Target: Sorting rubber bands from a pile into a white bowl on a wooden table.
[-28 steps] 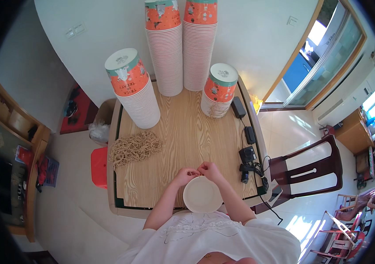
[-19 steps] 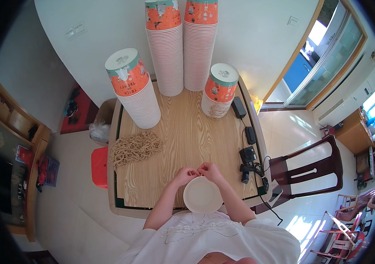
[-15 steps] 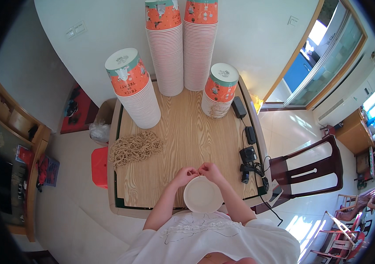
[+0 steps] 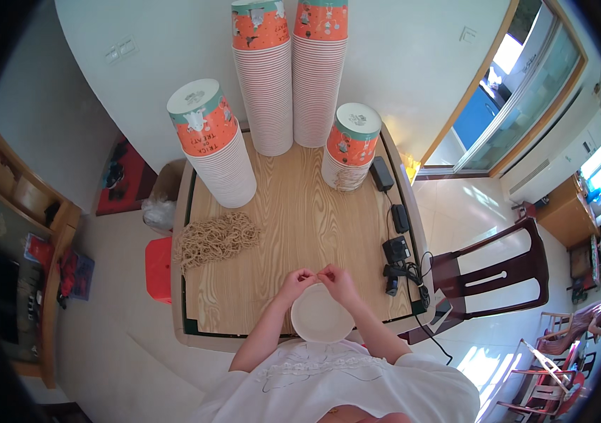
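Observation:
A round white paper bucket [image 4: 322,317] sits at the table's near edge against my shirt, its pale inside facing up. At its far rim my left hand [image 4: 297,284] and my right hand [image 4: 337,283] meet with fingertips pinched close together. Both hands are closed; whatever small thing lies between the fingers is too small to make out. A heap of tan twisted cords [image 4: 219,241] lies on the table to the left.
Nested bucket stacks stand upside down: a left stack [image 4: 219,158], two tall back stacks [image 4: 265,99] [image 4: 319,92] and a short right stack [image 4: 351,144]. Black adapters and cables [image 4: 397,248] line the table's right edge. A dark wooden chair [image 4: 498,275] and red stool [image 4: 158,270] flank it.
The bucket has tipped slightly, showing more of its inside. My fingertips have shifted a little at the rim; the cords and stacks stay in place.

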### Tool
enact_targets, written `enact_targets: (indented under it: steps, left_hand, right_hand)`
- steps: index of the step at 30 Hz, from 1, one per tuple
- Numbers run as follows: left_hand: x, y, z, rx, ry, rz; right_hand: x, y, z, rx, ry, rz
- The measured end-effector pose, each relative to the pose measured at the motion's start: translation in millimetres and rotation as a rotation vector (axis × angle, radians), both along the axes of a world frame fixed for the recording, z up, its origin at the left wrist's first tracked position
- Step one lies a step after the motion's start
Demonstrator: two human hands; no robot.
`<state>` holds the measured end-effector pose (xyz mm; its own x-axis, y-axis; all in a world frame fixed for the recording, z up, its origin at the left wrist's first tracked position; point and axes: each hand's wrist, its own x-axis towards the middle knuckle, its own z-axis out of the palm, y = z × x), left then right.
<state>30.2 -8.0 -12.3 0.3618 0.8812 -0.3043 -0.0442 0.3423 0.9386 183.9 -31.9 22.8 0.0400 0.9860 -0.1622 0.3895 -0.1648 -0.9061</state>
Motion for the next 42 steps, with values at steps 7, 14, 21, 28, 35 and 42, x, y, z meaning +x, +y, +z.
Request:
enact_targets:
  steps: [7,14,21,28,35,42]
  left_hand:
    - [-2.6,-1.7,11.2,-0.069,-0.033,-0.013]
    - [-2.5,0.5,8.0,-0.066,-0.066,0.021]
    - [1.7,3.8,8.6,-0.073,-0.039,-0.001]
    - [1.0,3.7,-10.5,0.179,0.002,0.043]
    - [-0.3,8.3,4.3,0.098,0.004,-0.059]
    - [2.9,10.2,11.1,0.09,0.038,-0.102]
  right_hand:
    - [-1.9,-3.4,3.3,0.044,0.002,-0.007]
    - [2.2,1.6,-6.3,-0.012,0.022,0.046]
    - [1.8,1.9,-5.4,-0.015,0.053,0.024]
    - [2.9,4.7,-7.9,-0.028,0.049,0.046]
    - [5.1,7.2,-6.7,-0.077,0.073,0.04]
    - [9.3,9.0,-7.5,-0.132,0.068,0.091]
